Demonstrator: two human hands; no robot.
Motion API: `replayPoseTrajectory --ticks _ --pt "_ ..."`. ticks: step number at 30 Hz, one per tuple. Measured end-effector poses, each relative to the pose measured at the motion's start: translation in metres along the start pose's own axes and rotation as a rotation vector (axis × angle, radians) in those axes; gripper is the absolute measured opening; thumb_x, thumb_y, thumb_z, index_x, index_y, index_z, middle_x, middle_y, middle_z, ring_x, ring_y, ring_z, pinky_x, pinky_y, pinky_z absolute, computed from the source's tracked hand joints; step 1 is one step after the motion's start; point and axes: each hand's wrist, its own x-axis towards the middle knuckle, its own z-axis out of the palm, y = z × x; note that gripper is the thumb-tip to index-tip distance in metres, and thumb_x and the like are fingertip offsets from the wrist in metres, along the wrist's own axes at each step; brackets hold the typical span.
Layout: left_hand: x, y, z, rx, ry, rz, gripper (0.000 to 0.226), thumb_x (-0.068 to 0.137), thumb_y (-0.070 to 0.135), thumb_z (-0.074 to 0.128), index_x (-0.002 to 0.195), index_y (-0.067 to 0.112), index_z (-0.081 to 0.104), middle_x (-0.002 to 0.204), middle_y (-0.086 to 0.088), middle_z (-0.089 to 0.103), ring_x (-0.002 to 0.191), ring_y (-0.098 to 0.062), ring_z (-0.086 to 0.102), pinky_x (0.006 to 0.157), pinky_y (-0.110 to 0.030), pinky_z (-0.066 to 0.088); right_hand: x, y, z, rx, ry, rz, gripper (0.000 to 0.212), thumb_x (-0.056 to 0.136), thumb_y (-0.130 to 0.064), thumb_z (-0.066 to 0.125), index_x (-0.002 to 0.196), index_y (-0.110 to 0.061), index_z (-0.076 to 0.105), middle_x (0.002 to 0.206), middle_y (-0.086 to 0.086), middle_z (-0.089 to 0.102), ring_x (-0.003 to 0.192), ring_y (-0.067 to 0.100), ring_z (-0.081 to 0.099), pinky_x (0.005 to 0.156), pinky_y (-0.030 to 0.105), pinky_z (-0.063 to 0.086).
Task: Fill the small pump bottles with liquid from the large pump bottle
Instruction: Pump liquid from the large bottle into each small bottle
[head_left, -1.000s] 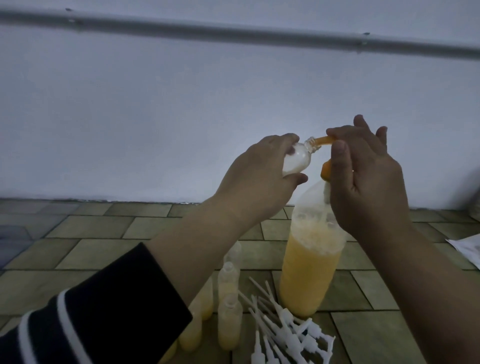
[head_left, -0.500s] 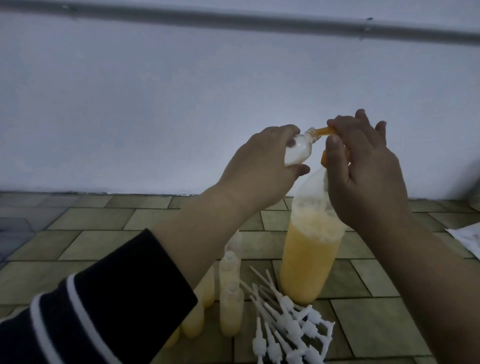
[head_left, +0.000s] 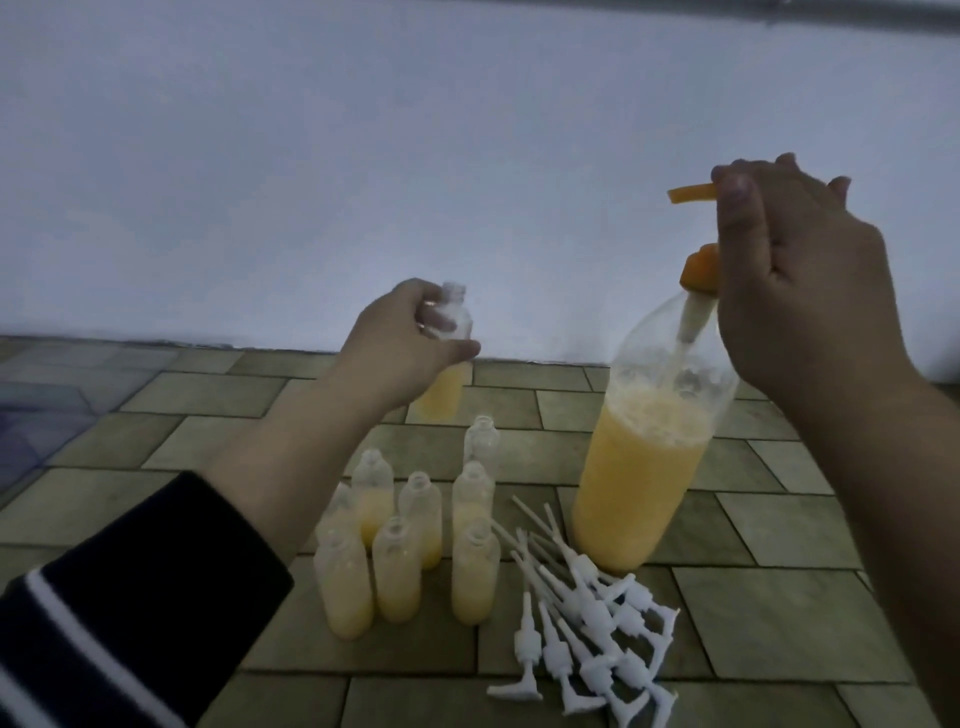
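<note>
Orange pump (head_left: 691, 193) under right hand (head_left: 795, 270); left hand (head_left: 400, 343) grips small bottle (head_left: 447, 353).

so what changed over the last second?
The left hand took the small bottle away from the orange spout, moving it left and down; it now holds the bottle upright, above the floor. The right hand stayed on the large pump bottle's pump head. The filled small bottles and loose white pumps stayed put.
</note>
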Motion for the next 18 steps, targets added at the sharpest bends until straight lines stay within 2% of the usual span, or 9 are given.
replayPoseTrajectory --ticks 3,6,9,10,14,18 --pt "0.003 -0.020 0.010 0.106 -0.068 -0.093 0.045 0.073 0.025 0.078 0.111 0.018 0.055 0.107 0.003 0.061 0.098 -0.016 0.058 0.088 -0.034 0.050 0.002 0.002 0.002 -0.010 0.004 0.014 0.044 0.102 -0.036 0.023 0.120 -0.016 0.057 0.127 0.000 0.057 0.136 0.020 0.034 0.114 0.028 0.008" --pt "0.006 -0.031 0.019 0.238 -0.149 -0.123 0.040 0.069 0.023 0.080 0.101 0.017 0.056 0.098 0.002 0.061 0.089 -0.015 0.057 0.075 -0.029 0.048 0.004 0.002 0.004 -0.018 0.003 0.006 0.044 0.102 -0.037 0.022 0.120 -0.016 0.057 0.124 0.001 0.058 0.133 0.024 0.038 0.116 0.037 0.014" --pt "0.007 -0.038 0.027 0.396 -0.276 -0.172 0.041 0.064 0.022 0.084 0.093 0.015 0.055 0.088 0.001 0.058 0.081 -0.016 0.055 0.064 -0.025 0.042 0.004 0.003 0.003 -0.017 -0.001 0.004 0.045 0.102 -0.037 0.022 0.120 -0.015 0.057 0.124 0.003 0.058 0.131 0.025 0.039 0.116 0.037 0.013" --pt "0.008 -0.039 0.029 0.437 -0.312 -0.194 0.042 0.063 0.022 0.084 0.094 0.014 0.056 0.089 -0.001 0.059 0.082 -0.018 0.057 0.064 -0.026 0.045 0.004 0.003 0.003 -0.013 0.000 0.007 0.045 0.102 -0.037 0.023 0.120 -0.015 0.057 0.124 0.003 0.058 0.131 0.025 0.040 0.116 0.037 0.012" --pt "0.011 -0.049 0.041 0.579 -0.419 -0.253 0.054 0.067 0.019 0.082 0.115 0.014 0.056 0.111 -0.004 0.061 0.100 -0.023 0.059 0.084 -0.034 0.053 0.003 0.004 0.003 0.008 0.006 0.024 0.043 0.102 -0.035 0.025 0.121 -0.014 0.057 0.126 0.002 0.057 0.131 0.023 0.039 0.114 0.031 0.010" --pt "0.012 -0.057 0.051 0.675 -0.451 -0.246 0.049 0.072 0.013 0.077 0.116 0.017 0.058 0.112 -0.003 0.059 0.099 -0.021 0.058 0.085 -0.035 0.054 0.003 0.003 0.005 0.032 0.021 0.019 0.041 0.102 -0.033 0.027 0.118 -0.012 0.058 0.125 0.002 0.057 0.130 0.017 0.037 0.113 0.026 0.008"
